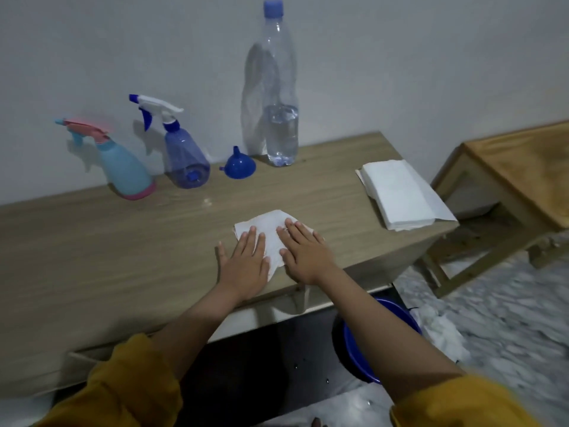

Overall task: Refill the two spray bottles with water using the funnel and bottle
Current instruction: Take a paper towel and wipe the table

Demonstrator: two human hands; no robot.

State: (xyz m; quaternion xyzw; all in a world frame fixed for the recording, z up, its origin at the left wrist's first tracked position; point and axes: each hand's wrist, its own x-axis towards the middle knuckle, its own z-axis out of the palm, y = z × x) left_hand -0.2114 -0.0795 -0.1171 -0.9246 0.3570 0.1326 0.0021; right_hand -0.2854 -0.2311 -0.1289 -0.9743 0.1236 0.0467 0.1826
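Spray bottles, two: light-blue bottle with pink trigger (124,163) at ten o'clock on the table (92,241), upright near the wall; clear blue bottle with white-and-blue trigger (184,158) just beside it toward eleven o'clock. Both have their heads screwed on.

Funnel (236,165): blue, mouth down, spout up, at twelve o'clock between the clear blue bottle and the water bottle.

Water bottle (278,87): tall, clear, blue cap on, at one o'clock against the wall; roughly a third of the water remains.

Paper towel (268,234): single sheet, damp-looking, lying flat at the table's near edge under both hands.

Paper towel stack (400,195): folded, white, at three o'clock on the table's corner.

Left hand (246,260): palm down, fingers straight and together, pressing the sheet's left part; grasping nothing.

Right hand (303,251): palm down, fingers straight, pressing the sheet's right part; grasping nothing. Both forearms reach forward side by side, sleeves pushed up.

Step in hand, as judged: blotting spilled water, with the refilling apparently done or paused.

Method notes: keep palms flat and press down, so the sheet soaks rather than smears. Sweep toward the body, away from the bottles. A small wet patch (207,201) shows at twelve o'clock beyond the sheet; cover it next. Change to a dry sheet once this one is soaked.

Basin (363,349): blue, on the floor at five o'clock, partly hidden by the right forearm.
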